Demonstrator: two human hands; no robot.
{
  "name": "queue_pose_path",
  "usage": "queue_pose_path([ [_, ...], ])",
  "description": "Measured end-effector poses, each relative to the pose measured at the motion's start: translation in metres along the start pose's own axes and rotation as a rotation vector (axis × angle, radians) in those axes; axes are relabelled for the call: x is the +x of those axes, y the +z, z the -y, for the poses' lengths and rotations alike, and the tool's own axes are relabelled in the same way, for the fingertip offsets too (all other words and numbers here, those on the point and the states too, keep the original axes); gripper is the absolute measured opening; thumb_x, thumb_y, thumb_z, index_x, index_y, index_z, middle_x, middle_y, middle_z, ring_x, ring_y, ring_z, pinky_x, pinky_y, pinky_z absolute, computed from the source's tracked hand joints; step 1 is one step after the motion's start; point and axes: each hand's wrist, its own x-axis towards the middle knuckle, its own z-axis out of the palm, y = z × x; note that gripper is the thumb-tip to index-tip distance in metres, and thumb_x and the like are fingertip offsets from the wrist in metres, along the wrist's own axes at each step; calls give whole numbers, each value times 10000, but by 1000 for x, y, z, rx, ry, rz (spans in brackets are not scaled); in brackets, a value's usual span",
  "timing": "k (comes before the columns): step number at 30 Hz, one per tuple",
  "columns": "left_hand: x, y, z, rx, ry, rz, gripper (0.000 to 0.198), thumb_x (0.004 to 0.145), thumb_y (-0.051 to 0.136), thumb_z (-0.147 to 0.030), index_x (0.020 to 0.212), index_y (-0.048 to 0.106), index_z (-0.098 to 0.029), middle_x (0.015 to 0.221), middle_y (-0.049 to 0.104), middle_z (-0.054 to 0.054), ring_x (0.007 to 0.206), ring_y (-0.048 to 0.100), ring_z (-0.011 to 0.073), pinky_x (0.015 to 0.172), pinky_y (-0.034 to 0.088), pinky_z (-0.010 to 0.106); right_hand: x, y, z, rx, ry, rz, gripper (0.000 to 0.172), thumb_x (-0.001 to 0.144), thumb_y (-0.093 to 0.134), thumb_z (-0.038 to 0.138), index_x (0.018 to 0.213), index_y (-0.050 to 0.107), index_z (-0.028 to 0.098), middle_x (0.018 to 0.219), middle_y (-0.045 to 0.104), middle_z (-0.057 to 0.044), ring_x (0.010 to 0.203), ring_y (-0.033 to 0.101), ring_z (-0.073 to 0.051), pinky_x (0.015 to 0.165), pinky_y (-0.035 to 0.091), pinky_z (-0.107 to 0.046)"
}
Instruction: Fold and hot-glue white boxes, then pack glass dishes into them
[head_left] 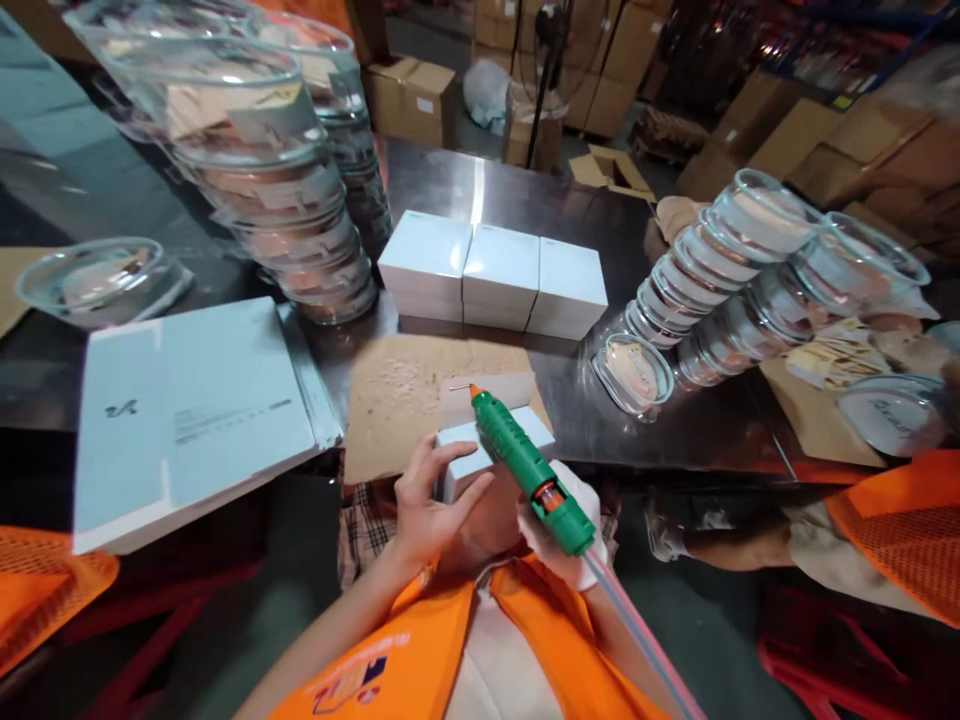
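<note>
**At the near edge of the worktop: glue gun over a small white box**

Across the dark metal worktop [525,200], the biggest things are the tall stacks of clear glass dishes [277,180] at the far left and the leaning rows of glass dishes [720,270] toward the right edge. Next in size, a pile of flattened white cartons [187,410] lies at the near left corner. Three closed white boxes [495,275] sit side by side in the middle, touching one another. A brown cardboard sheet [405,400] lies at the near edge, just in front of them.

Over that sheet's near edge I hold a small white box [487,450]; my left hand [431,510] curls around its left side, fingers on its top and front. My right hand [559,525], in a white glove, is closed around a green glue gun [529,470], its orange tip [475,392] pointing away from me above the box's open flap [487,392]. A glue stick [637,630] trails from the gun's back end.
</note>
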Motion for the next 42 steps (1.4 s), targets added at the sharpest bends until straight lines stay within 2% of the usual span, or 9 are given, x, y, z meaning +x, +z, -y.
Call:
queue_pose_path([
  [9, -3, -19, 11, 11, -94, -32, 258, 895, 795, -435, 1060, 773, -238, 1022, 785, 45, 1076, 710, 242, 1033, 545, 393, -5, -19, -44, 252, 392, -146, 331, 763, 842, 513, 875, 778, 208, 684, 724, -53, 533, 618, -205, 510, 565, -362],
  [14, -5, -28, 20, -25, -132, -59, 266, 885, 804, -446, 1059, 767, -249, 1030, 779, 35, 1113, 701, 240, 1063, 521, 375, 36, -10, -54, 461, 590, -43, 568, 767, 762, 602, 1069, 828, 125, 496, 606, 7, 401, 496, -132, 380, 398, -246],
  [20, -5, -28, 23, -38, -127, -41, 307, 888, 782, -507, 1046, 764, -245, 1031, 781, 43, 1141, 702, 258, 1040, 541, 393, 80, 5, -74, 414, 674, 37, 623, 894, 549, 684, 821, 790, 115, 596, 718, -100, 534, 693, -229, 524, 557, -324],
  [24, -3, -25, 25, -64, -144, -24, 355, 862, 791, -552, 1018, 764, -234, 1015, 782, 60, 1139, 707, 282, 1090, 536, 452, 78, -24, -69, 242, 620, -93, 413, 843, 747, 541, 640, 698, 184, 525, 646, -39, 580, 680, -194, 568, 535, -275],
  [27, 1, -20, 23, -124, -147, 42, 371, 855, 793, -568, 1007, 758, -232, 1003, 781, 59, 1103, 719, 266, 1123, 522, 445, 77, -30, -47, 267, 456, -136, 316, 755, 850, 485, 871, 791, 196, 843, 796, -59, 832, 739, -208, 760, 596, -302],
  [31, 4, -14, 17, -209, -108, 125, 366, 863, 790, -572, 997, 747, -234, 1071, 767, 84, 1192, 704, 294, 1095, 539, 447, 81, -5, -23, 554, 389, 149, 508, 681, 917, 488, 1081, 806, 195, 1058, 820, -68, 949, 748, -237, 868, 616, -368],
  [34, 5, -8, 15, -302, -165, 51, 445, 858, 783, -610, 1051, 696, -219, 1241, 723, 147, 1341, 646, 340, 1087, 546, 445, 79, 4, -25, 676, 401, 148, 547, 635, 959, 546, 1030, 799, 203, 995, 821, -49, 899, 752, -226, 863, 616, -365],
  [38, 9, -5, 19, -524, -177, -58, 682, 877, 768, -625, 1398, 476, -296, 1106, 724, 85, 1138, 752, 284, 1006, 595, 443, 69, -16, -31, 592, 70, 372, 801, 710, 709, 911, 1064, 823, 202, 1257, 780, -131, 1188, 722, -310, 1064, 554, -488],
  [42, 12, -13, 25, -480, -94, 36, 306, 939, 723, -552, 1023, 668, -263, 1064, 675, 61, 1124, 722, 261, 1031, 580, 463, 64, -30, -16, 316, -202, 526, 699, 793, 764, 788, 1255, 784, 263, 1414, 710, -130, 1321, 662, -313, 1162, 485, -526],
])
